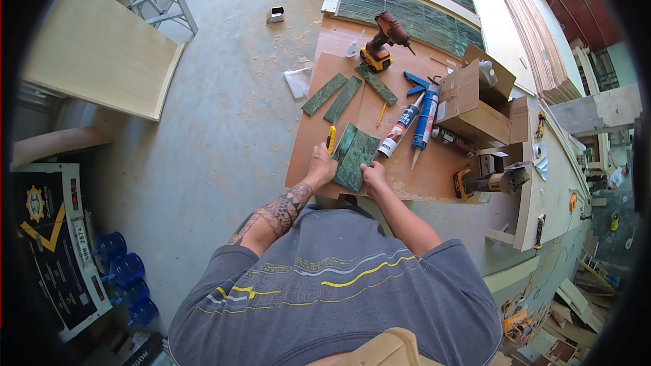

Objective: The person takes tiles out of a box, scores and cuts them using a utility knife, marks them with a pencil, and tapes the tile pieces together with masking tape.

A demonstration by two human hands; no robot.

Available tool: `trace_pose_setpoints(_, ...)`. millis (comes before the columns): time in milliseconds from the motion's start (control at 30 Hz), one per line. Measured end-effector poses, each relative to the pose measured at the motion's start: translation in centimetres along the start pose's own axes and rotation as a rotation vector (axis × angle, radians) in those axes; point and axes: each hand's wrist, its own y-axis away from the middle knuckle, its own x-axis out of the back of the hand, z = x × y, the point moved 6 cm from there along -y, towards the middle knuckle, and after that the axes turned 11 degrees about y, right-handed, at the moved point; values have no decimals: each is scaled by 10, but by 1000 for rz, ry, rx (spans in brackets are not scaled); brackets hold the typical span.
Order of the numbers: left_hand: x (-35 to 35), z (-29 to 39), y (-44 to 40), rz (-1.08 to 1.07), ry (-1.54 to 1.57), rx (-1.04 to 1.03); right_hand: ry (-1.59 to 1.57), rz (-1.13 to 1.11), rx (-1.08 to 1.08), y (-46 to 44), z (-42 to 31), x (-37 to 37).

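Note:
My left hand (323, 165) is closed around a slim yellow tool, which looks like a utility knife (331, 137), pointing away from me. It rests at the left edge of a green marbled tile (357, 158) near the front of the workbench. A narrower green strip (344, 144) shows along the tile's left side; whether they are joined I cannot tell. My right hand (373, 175) grips the tile's lower right edge, thumb on top. Beyond my hands lie several green tile strips (324, 94) and a pencil (382, 114).
To the right are an adhesive tube (401, 129), a blue caulking gun (426, 115), an open cardboard box (480, 98) and a cordless power tool (489, 181). A cordless driver (384, 42) stands farther back, before green-tiled panels (407, 10). Wood shavings litter the floor (244, 95) at left.

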Motion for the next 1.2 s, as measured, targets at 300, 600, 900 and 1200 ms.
trace_pose_setpoints(300, 96, -53, 28, 199, 166, 179, -35, -394, 77, 31, -53, -64)
trace_pose_setpoints(600, 103, -14, 33, 69, 126, 55, 515, 66, 566, 81, -120, -6)
trace_pose_setpoints(900, 57, 0, 10, -14, -58, -66, 803, -218, 801, 64, -123, -36)
trace_pose_setpoints(1200, 54, 2, 17, -11, -224, 57, 995, -169, 750, 71, -124, -31)
